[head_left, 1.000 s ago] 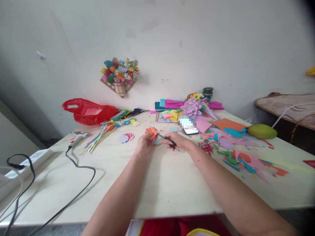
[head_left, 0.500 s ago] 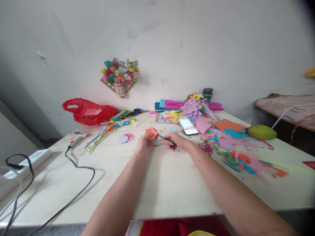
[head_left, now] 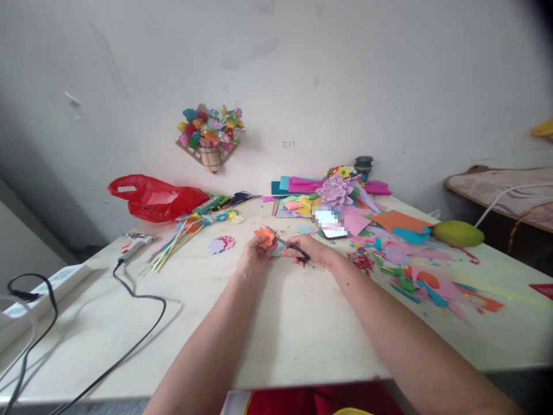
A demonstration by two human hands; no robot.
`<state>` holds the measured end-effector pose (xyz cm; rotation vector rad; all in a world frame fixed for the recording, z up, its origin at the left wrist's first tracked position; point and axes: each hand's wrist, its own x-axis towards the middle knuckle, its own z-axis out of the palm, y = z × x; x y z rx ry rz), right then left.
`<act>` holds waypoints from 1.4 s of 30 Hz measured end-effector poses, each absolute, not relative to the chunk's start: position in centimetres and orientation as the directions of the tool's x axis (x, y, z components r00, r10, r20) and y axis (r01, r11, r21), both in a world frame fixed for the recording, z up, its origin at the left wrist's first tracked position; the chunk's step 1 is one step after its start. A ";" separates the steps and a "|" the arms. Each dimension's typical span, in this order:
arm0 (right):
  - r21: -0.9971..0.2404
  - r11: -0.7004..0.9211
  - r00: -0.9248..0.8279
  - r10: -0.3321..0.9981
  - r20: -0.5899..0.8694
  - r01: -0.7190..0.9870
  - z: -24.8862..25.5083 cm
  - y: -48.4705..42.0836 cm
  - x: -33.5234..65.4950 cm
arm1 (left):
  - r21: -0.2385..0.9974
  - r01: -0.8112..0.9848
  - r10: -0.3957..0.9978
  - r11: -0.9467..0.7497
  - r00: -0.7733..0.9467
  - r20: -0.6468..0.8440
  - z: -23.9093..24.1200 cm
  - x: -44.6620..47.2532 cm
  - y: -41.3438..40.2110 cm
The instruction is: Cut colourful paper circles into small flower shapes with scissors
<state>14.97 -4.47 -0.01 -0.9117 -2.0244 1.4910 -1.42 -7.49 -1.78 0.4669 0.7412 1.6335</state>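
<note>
My left hand [head_left: 254, 256] pinches an orange flower-shaped cutout [head_left: 265, 236] over the middle of the table. Black-handled scissors [head_left: 298, 252] are gripped in my right hand [head_left: 310, 249], their blades pointing left and lying against the cutout's edge. Whether the blades are apart is too small to tell. Just below the blades, between my hands, a light blue piece [head_left: 277, 249] shows partly. Left of my hands lie overlapping lilac and pink-red flower cutouts [head_left: 222, 245]. A phone [head_left: 332, 225] rests beyond my right hand.
Colourful scraps [head_left: 425, 276] spread over the table's right side, near a yellow-green oval object [head_left: 458, 233]. A glue gun [head_left: 137, 248] with a black cord, a power strip [head_left: 52, 288], thin sticks [head_left: 166, 251] and a red plastic bag [head_left: 158, 197] occupy the left.
The orange cutout has turned slightly in my left hand, against the scissor blades. Both hands stay in nearly the same place.
</note>
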 end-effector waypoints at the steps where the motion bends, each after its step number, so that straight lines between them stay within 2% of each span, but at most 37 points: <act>1: -0.952 0.193 -0.671 0.741 -0.018 0.239 0.0 -4.5 15.0 | 0.685 -0.725 0.976 -0.071 -0.191 -0.101 -1.8 -1.4 -7.5; 8: -0.947 0.209 -0.668 0.744 -0.007 0.243 0.4 -4.8 15.0 | 0.648 -0.757 0.968 -0.081 -0.214 -0.130 -1.5 -1.2 -7.7; 13: -0.957 0.177 -0.673 0.740 -0.024 0.228 0.7 -5.0 15.3 | 0.674 -0.731 0.955 -0.105 -0.263 -0.138 -1.3 -1.0 -7.8; 29: -0.975 0.145 -0.685 0.729 -0.008 0.166 0.7 -5.1 15.4 | 0.717 -0.694 0.975 -0.064 -0.198 -0.105 -1.1 -0.6 -8.2; 37: -0.977 0.102 -0.657 0.752 -0.048 0.189 0.8 -5.1 15.2 | 0.707 -0.707 0.977 -0.039 -0.177 -0.123 -1.2 -0.5 -8.1; 42: -0.972 0.129 -0.645 0.764 -0.030 0.198 0.8 -5.0 15.1 | 0.706 -0.708 0.977 -0.013 -0.158 -0.141 -1.3 -0.6 -8.0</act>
